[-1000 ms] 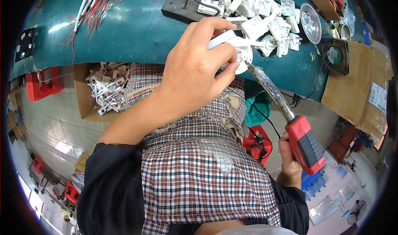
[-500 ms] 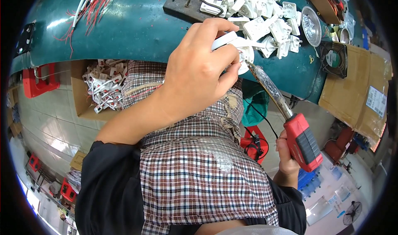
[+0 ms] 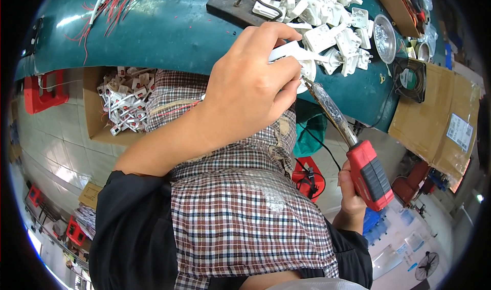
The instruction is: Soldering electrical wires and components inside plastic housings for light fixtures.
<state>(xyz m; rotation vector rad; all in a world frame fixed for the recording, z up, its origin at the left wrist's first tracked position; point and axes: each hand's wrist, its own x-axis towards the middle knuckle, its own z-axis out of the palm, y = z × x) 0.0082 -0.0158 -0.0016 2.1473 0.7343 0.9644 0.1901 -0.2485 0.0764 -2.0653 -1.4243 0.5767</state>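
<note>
My left hand [image 3: 254,80] is closed around a white plastic plug housing [image 3: 289,51] at the near edge of the green table. Its fingers cover much of the part, and a thin red wire [image 3: 179,109] trails below the wrist. Lower right, my right hand [image 3: 351,195] grips a soldering iron [image 3: 372,175] with a red and black handle. The metal barrel slants up to the left, and its tip is at the housing beside my left fingertips. Whether the tip touches a contact there is too small to tell.
Beyond the left hand lies a heap of white plug parts [image 3: 332,14] beside a dark metal block [image 3: 238,3]. A round metal dish [image 3: 384,38] and a small black fan [image 3: 410,80] stand to the right. Wired pieces fill a cardboard box [image 3: 94,121] below the table's left side.
The view has shifted slightly. Both hands keep nearly the same pose, with the iron's tip still at the white plug housing.
</note>
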